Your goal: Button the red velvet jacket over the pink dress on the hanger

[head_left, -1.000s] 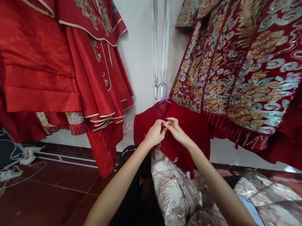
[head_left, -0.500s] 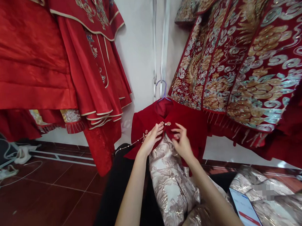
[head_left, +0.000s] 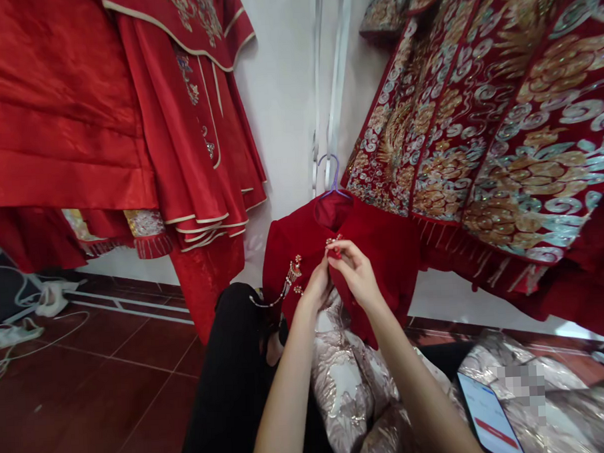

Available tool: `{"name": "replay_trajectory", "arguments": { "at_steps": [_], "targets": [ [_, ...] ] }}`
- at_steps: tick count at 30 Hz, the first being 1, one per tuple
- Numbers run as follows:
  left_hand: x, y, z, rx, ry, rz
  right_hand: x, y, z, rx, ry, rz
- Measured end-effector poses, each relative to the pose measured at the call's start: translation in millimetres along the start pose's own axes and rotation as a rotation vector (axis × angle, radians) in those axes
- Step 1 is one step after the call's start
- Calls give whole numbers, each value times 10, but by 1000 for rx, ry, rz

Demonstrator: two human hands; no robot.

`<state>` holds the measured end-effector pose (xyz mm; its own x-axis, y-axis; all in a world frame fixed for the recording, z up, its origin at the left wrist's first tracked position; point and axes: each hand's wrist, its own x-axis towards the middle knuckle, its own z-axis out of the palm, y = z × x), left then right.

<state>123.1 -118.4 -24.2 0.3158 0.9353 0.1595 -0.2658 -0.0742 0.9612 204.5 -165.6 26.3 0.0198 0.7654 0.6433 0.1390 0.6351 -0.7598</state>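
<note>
1. The red jacket (head_left: 387, 243) hangs low on a purple hanger (head_left: 330, 178) against the white wall, between the satin dresses (head_left: 77, 129) and the embroidered robe (head_left: 503, 131). Its hem falls onto silver brocade fabric (head_left: 348, 378) on the person's lap.
2. Both hands meet at the jacket's front opening, just under the collar. The right hand (head_left: 359, 274) pinches narrowly at the small gold clasp (head_left: 332, 240). The left hand (head_left: 315, 287) closes on the front edge just beside it, its fingertips partly hidden.
3. The jacket looks like soft, light velvet. It will likely sag and swing on the hanger, so the front edges close to the clasp seem the steadiest hold.
4. The clasp and the beaded tassel (head_left: 291, 275) left of it look delicate and likely to snag.
5. A phone (head_left: 488, 419) lies well apart, to the right.
</note>
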Motion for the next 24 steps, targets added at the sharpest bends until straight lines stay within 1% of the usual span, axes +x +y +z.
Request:
{"name": "replay_trajectory", "arguments": {
  "at_steps": [2,3,4,5,6,7,9,10,11,12,13,16,19,22,24],
  "targets": [
    [-61,67,-174,-29,-109,-96,111,109,126,10,20,-19],
    [-83,113,-278,-4,-156,-148,149,194,167,14,-2,-9],
    [-98,156,-385,49,-163,-181,167,297,197,13,-45,13],
    [-104,191,-491,121,-123,-193,165,410,216,1,-89,40],
    [-101,213,-592,201,-42,-175,145,530,228,-24,-116,66],
    [-89,218,-683,275,69,-127,111,647,233,-62,-115,89],
    [-50,177,-829,380,320,12,28,846,228,-163,-45,105],
    [-28,137,-881,402,425,72,-10,916,220,-204,-9,103],
    [-6,90,-918,403,504,112,-41,963,209,-231,10,97],
    [13,42,-941,389,555,132,-64,987,196,-241,13,93],
    [30,-3,-951,363,572,138,-82,990,181,-232,5,92],
    [62,-87,-928,252,534,156,-122,937,143,-138,-24,123],
    [74,-89,-884,202,526,152,-156,884,143,-61,-16,150],
    [81,-63,-872,165,534,117,-135,860,195,-67,-15,124],
    [87,-56,-877,106,535,114,-64,839,246,-79,-23,98]
  ]
}}
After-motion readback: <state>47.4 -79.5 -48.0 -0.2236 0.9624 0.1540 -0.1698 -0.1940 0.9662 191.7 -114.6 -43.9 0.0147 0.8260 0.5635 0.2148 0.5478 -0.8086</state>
